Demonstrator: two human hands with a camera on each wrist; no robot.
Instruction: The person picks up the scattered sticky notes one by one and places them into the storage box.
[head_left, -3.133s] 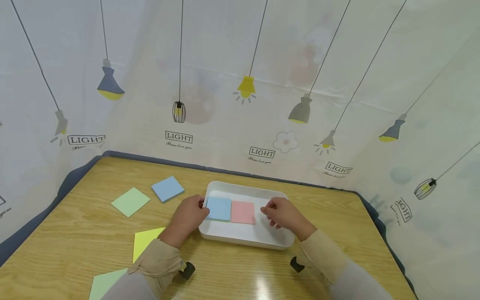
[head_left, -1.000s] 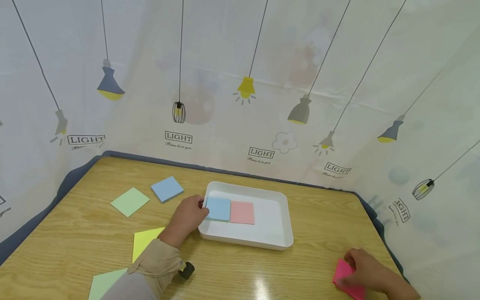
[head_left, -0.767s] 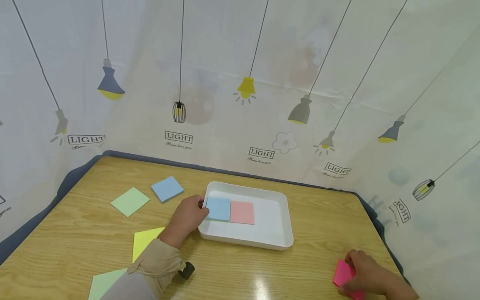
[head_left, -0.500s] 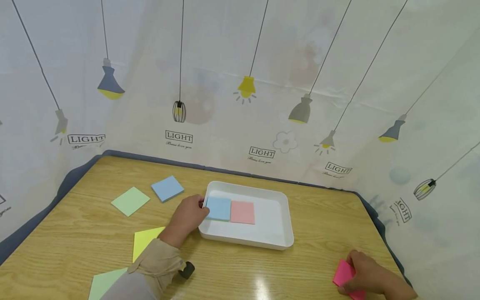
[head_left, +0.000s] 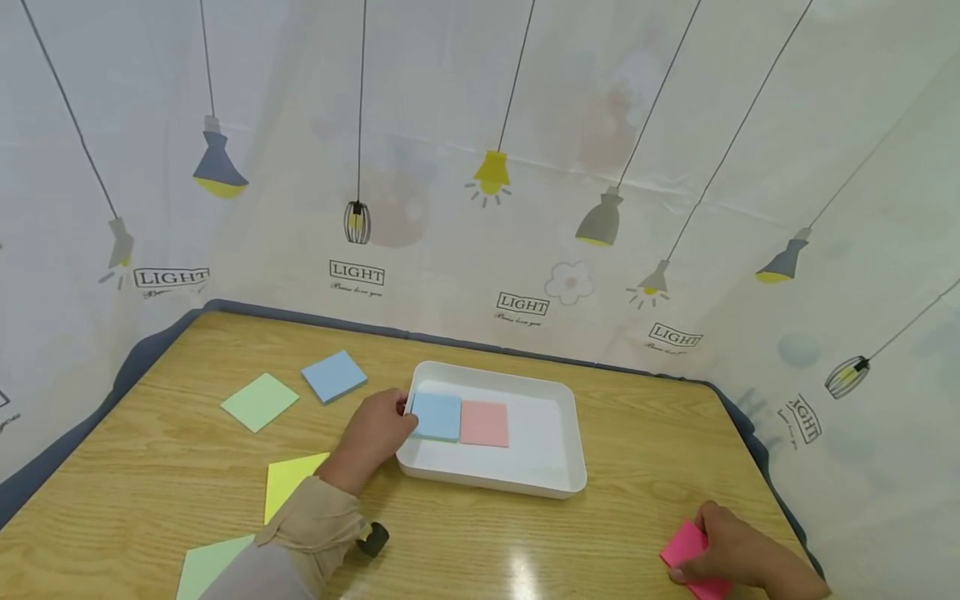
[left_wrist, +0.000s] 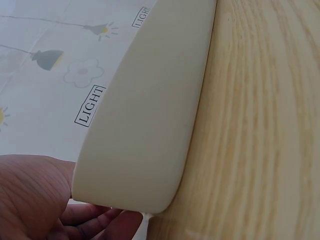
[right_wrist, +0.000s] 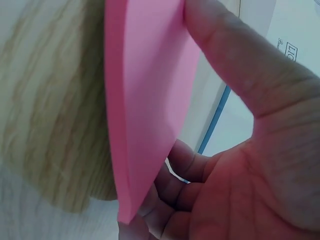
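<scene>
With thumb and fingers, my left hand [head_left: 375, 432] grips the left end of a white shallow tray [head_left: 546, 446]; the left wrist view shows the thumb side over the rim and fingers beneath the tray's wall [left_wrist: 145, 110]. Inside the tray, a light blue sticky note pad [head_left: 437, 417] lies beside a pale pink pad [head_left: 484, 423], with a thin green edge showing under the blue one. At the front right, my right hand [head_left: 733, 546] pinches a bright pink sticky note pad [head_left: 682, 545] by its edges. The pad's flat face [right_wrist: 155, 95] is toward the thumb in the right wrist view.
Left of the tray lie a blue pad [head_left: 334, 377] and a light green pad [head_left: 260, 402]. A yellow pad [head_left: 288, 483] and another light green pad [head_left: 210, 567] are partly hidden by the left forearm. A printed curtain [head_left: 450, 275] hangs behind the wooden table [head_left: 622, 433].
My right hand has gone from over the tray's right side to the front right and taken hold of the bright pink pad, which has lately shifted slightly left. My left hand has stayed put.
</scene>
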